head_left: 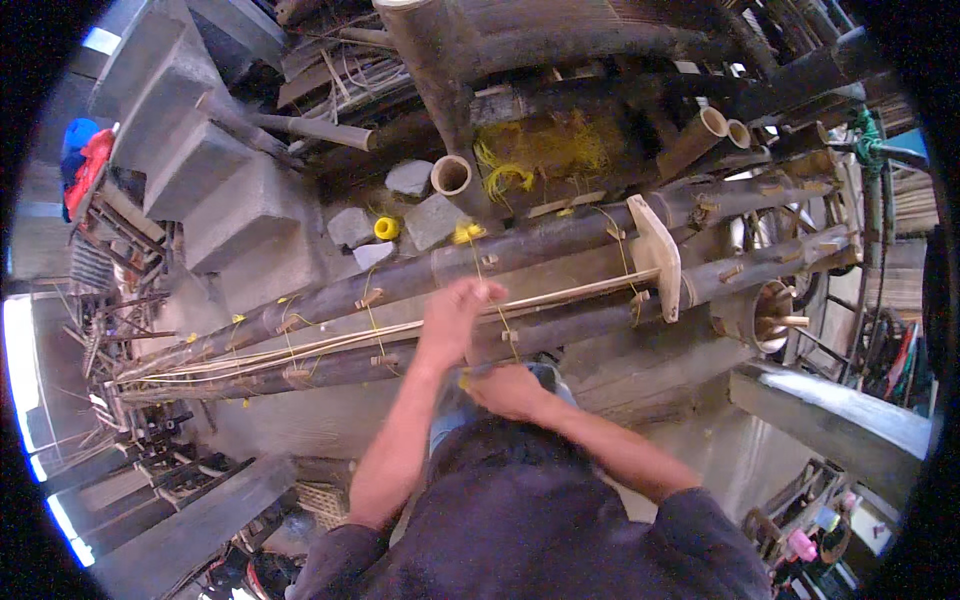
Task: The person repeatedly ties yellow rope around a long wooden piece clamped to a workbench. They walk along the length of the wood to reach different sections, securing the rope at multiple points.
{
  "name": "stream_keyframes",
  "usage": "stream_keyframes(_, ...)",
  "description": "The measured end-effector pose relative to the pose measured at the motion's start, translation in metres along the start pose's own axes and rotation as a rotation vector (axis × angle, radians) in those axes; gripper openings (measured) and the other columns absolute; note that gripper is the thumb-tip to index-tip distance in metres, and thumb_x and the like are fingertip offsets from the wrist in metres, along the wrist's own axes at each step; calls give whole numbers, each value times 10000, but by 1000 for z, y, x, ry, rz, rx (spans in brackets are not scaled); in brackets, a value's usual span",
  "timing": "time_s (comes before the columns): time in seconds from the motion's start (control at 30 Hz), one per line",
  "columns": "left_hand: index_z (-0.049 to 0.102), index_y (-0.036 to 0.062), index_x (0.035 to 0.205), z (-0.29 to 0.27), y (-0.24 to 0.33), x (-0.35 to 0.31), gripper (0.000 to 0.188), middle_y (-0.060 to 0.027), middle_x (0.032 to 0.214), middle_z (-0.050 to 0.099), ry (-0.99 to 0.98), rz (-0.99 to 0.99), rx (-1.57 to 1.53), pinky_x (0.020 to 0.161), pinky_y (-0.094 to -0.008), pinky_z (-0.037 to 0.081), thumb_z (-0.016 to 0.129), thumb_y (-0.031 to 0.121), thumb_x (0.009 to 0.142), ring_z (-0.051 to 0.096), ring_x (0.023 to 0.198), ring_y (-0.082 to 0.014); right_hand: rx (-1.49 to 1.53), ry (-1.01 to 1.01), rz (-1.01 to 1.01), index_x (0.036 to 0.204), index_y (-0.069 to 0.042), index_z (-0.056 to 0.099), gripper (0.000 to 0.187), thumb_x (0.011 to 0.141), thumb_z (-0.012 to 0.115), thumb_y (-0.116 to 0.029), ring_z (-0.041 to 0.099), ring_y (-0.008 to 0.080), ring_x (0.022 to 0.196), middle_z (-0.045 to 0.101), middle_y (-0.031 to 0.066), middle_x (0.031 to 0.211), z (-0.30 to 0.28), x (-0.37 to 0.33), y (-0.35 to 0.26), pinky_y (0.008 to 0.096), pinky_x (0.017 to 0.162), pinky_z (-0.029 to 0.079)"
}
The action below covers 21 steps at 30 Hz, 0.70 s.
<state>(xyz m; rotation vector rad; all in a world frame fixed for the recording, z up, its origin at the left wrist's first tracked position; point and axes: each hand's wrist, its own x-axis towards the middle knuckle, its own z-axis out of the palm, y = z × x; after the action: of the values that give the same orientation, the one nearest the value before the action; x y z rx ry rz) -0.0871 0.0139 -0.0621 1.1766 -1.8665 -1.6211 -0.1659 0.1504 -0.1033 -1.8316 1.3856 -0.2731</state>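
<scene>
Right hand (505,390) at near pole, fingers curled, hold cannot be told. Left hand (447,320) over pale strips (572,293), fingers partly bent, hold unclear. Strips run between dark poles (580,328), nine o'clock into wooden board (655,260), half past two. Yellow cords (374,325) already span poles; handwork seems unfinished. Grey floor (640,370). Concrete steps (250,205), ten o'clock.

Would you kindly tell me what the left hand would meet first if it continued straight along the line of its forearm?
From the left hand, most likely the far dark pole, though depth is unclear in this single view.
</scene>
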Motion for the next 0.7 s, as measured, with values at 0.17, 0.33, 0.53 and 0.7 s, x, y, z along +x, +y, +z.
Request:
stream_keyframes(0.17,631,21,928,-7,28,108,310,-17,762,569,-81,-121,-185,601,-277,402,531,315,935,475,648,-119,-52,-172,86,922,-54,617,208,866,543,-240,657,370,860,673,147,903,6,-9,-5,474,714,545)
stream_keyframes(0.33,666,18,960,-5,-31,154,371,-126,831,657,-145,-65,435,670,-405,500,525,357,908,630,745,-268,290,536,149,1129,-54,586,346,806,637,-166,528,307,1145,586,146,1152,-3,-67,0,405,905,485)
stream_keyframes(0.53,678,65,993,-22,26,152,265,-167,1007,663,-114,196,839,832,-443,499,564,286,900,643,955,-336,801,727,897,1382,-47,412,642,796,664,-118,447,290,1266,419,138,1385,98,-212,63,374,995,417)
stream_keyframes(0.7,651,72,1062,110,71,70,276,-161,1004,670,-368,253,588,843,-444,499,564,282,904,636,947,-349,955,849,905,1363,-7,434,617,812,680,-132,502,273,1205,515,148,1312,10,-143,145,378,981,433)
